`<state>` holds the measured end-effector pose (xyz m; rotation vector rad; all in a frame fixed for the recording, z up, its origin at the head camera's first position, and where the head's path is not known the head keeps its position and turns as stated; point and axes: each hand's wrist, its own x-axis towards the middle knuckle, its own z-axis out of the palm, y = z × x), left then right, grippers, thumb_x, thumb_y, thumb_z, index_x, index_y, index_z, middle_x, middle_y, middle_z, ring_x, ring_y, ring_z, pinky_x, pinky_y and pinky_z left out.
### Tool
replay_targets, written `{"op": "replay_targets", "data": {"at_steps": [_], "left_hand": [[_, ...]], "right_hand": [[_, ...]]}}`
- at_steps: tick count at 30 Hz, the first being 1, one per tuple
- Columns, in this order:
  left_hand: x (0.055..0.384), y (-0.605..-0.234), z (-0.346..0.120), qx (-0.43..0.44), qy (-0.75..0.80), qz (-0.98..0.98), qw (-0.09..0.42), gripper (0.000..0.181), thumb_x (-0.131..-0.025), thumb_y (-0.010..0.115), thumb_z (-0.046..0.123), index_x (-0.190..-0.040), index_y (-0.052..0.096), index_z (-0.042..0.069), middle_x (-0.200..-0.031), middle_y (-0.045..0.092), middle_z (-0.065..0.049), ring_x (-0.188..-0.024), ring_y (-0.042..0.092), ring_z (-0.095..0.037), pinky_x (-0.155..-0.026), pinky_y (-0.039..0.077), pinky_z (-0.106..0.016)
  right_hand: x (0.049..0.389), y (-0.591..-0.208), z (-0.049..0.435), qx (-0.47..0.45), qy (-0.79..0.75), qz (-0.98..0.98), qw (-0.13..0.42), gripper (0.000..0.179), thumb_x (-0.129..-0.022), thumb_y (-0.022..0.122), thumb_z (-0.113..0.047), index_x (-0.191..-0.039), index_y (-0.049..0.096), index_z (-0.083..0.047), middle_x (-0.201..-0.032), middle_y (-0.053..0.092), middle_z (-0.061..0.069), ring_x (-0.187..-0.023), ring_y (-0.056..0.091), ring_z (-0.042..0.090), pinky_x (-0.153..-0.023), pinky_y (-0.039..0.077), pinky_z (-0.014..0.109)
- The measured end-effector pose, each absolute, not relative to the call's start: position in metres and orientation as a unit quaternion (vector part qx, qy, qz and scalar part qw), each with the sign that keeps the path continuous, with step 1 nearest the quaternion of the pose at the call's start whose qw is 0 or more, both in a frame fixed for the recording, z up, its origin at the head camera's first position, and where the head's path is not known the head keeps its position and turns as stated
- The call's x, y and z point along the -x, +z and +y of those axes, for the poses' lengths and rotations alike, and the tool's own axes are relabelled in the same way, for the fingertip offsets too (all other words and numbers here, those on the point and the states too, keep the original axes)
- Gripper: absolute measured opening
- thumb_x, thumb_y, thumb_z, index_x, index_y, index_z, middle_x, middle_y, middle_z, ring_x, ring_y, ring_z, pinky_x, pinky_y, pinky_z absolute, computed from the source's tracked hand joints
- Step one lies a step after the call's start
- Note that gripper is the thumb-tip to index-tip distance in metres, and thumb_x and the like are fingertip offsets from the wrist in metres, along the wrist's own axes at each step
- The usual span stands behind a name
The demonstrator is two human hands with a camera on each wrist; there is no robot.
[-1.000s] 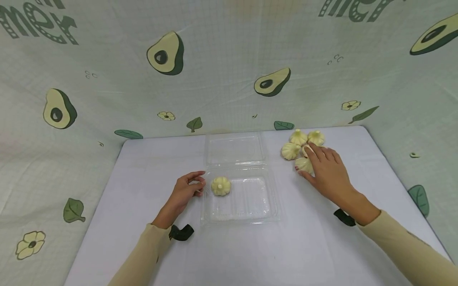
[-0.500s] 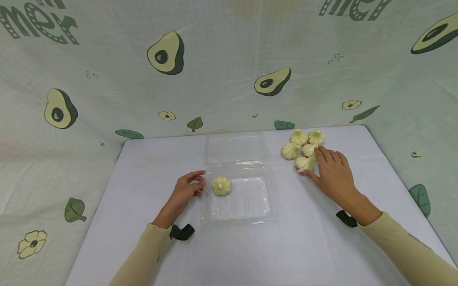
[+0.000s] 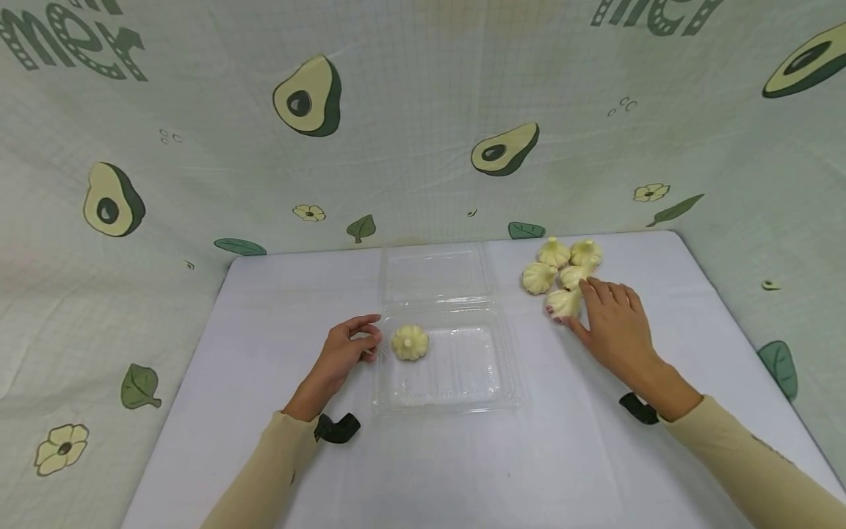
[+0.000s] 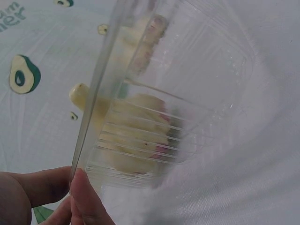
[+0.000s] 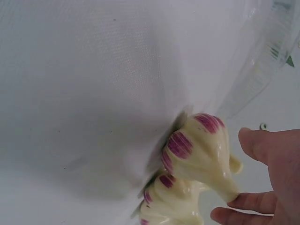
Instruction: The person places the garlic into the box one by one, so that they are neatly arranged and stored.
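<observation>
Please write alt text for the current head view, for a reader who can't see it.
A person's left hand pinches the left rim of an open clear plastic container holding one garlic bulb; their right hand is at the nearest of five more bulbs on a white table. Behind is avocado-print cloth.

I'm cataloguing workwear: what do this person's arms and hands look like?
A long beige fabric sleeve is on the left arm, a matching beige sleeve on the right. A small black piece shows at each wrist. The left hand and right hand are gloveless.
</observation>
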<state>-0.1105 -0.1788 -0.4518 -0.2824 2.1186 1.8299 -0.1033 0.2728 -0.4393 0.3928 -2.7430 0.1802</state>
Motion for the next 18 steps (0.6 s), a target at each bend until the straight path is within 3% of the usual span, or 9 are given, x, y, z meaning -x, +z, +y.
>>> {"op": "replay_targets", "data": {"at_steps": [18], "left_hand": [[0.1099, -0.4506, -0.1787, 0.098, 0.641, 0.743, 0.164, 0.046, -0.103, 0.066, 0.003, -0.148, 0.057, -0.003, -0.111, 0.061, -0.008, -0.078, 0.062, -0.010, -0.067, 0.056, -0.021]], "right_hand": [[0.1025, -0.4480, 0.2667, -0.163, 0.119, -0.956, 0.212, 0.059, -0.078, 0.092, -0.007, -0.130, 0.066, 0.003, -0.115, 0.072, 0.027, -0.108, 0.063, 0.048, -0.096, 0.048, 0.062]]}}
